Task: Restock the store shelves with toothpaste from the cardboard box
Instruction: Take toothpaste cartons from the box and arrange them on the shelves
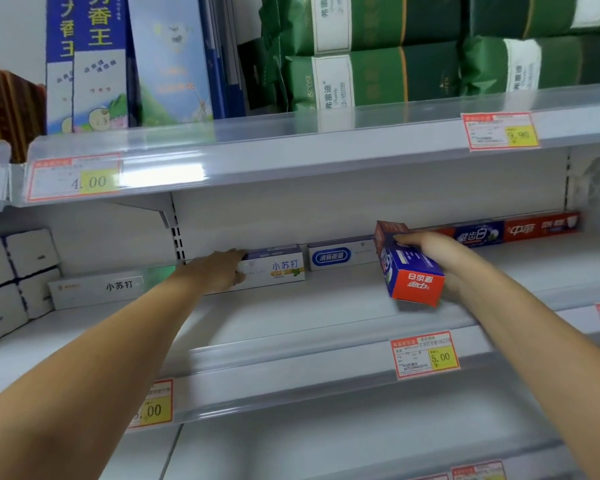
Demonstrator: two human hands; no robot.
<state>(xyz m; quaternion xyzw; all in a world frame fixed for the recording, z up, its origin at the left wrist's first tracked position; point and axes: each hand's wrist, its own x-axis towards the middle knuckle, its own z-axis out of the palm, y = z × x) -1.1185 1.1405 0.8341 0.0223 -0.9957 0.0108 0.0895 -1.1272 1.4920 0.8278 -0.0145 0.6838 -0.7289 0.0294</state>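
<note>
Store aisle, grey metal shelving, green packs [371,77] stacked up top, and all the action is on the middle shelf [291,323], which has only a thin line of cartons along its back wall. We're right in the placing step here, with both hands in at once. The left hand [219,270] is wrapped round the left end of a white toothpaste box [278,266], fingers over the top and thumb at the front, and that box sits flat on the shelf just beside a white carton with a blue label [340,256]. The right hand [440,258] clutches a red-and-blue toothpaste box [409,268] from its right side with the thumb across the top, the box tilted, end-on to us and not yet set down. It hangs near the front of the red and blue cartons [513,232] at the back. By my read the next move calls for turning that box lengthwise and sliding it back into line with its matching brand, above the price tag [425,355]
</note>
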